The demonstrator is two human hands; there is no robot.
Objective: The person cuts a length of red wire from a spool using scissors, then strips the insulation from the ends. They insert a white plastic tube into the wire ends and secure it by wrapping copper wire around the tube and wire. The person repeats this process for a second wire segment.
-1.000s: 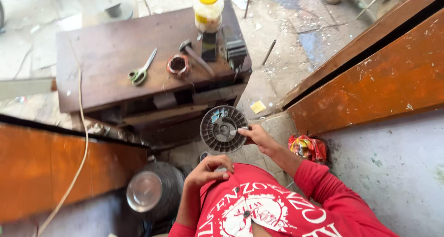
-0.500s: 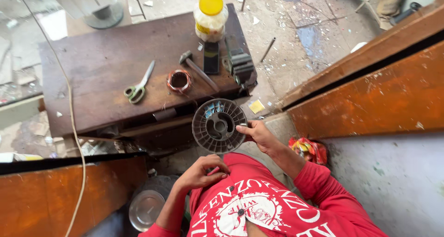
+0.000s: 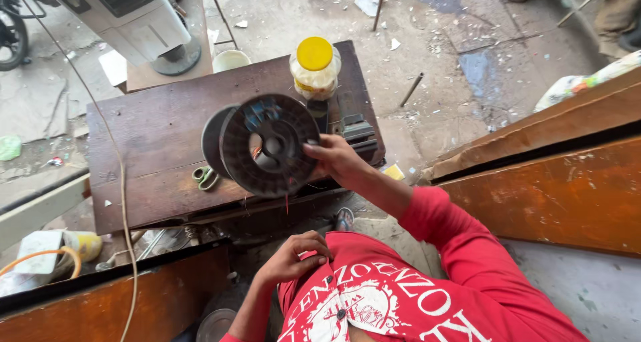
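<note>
a low brown wooden table [image 3: 153, 141] fills the middle, a yellow-lidded plastic jar [image 3: 314, 69] standing at its far edge. a black wire spool [image 3: 267, 145] is held on edge above the table's near edge, gripped at its rim by the right hand [image 3: 337, 159]. green-handled scissors [image 3: 205, 176] are half hidden behind it. the left hand [image 3: 292, 257] is curled loosely on the red shirt [image 3: 400, 295], holding nothing. the spool appears to be under inspection; next, a steady grip seems called for

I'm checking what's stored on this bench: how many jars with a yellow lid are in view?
1. The yellow-lidded jar stands at the far edge of the wooden table, just beyond the black spool that the right hand holds up. That spool may hide others.
</note>
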